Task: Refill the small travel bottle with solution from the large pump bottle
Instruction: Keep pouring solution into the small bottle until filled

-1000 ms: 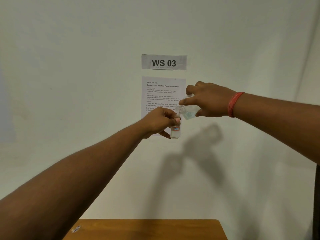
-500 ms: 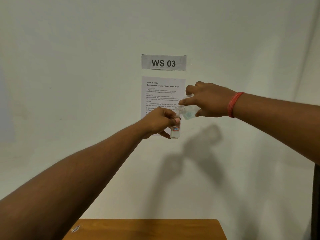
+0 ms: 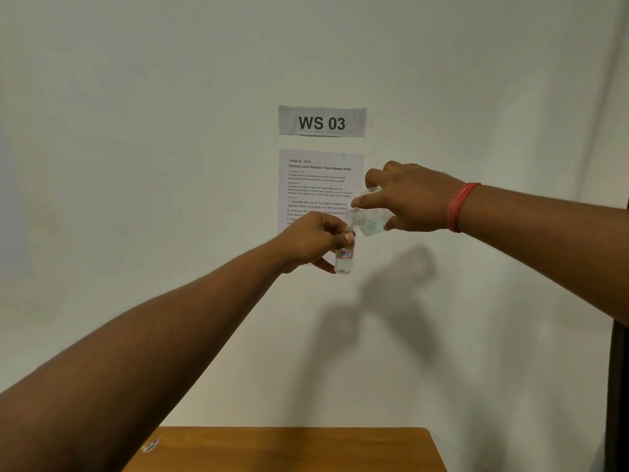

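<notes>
My left hand (image 3: pixel 311 238) grips the small clear travel bottle (image 3: pixel 343 260) near its top and holds it upright in the air before the wall. It has a little red-and-blue label and some clear liquid at the bottom. My right hand (image 3: pixel 413 199), with a red band at the wrist, grips the larger clear bottle (image 3: pixel 369 223) and holds it tipped to the left. Its open threaded neck sits right above the small bottle's mouth. No pump or cap shows on either bottle.
A wooden table (image 3: pixel 289 449) lies far below the hands at the bottom edge. On the wall behind hang a "WS 03" sign (image 3: pixel 322 121) and a printed task sheet (image 3: pixel 320 185). A dark vertical edge (image 3: pixel 620 386) stands at the far right.
Both hands have stayed almost still, the larger bottle tipped over the small one throughout. No visible change in the liquid level.
</notes>
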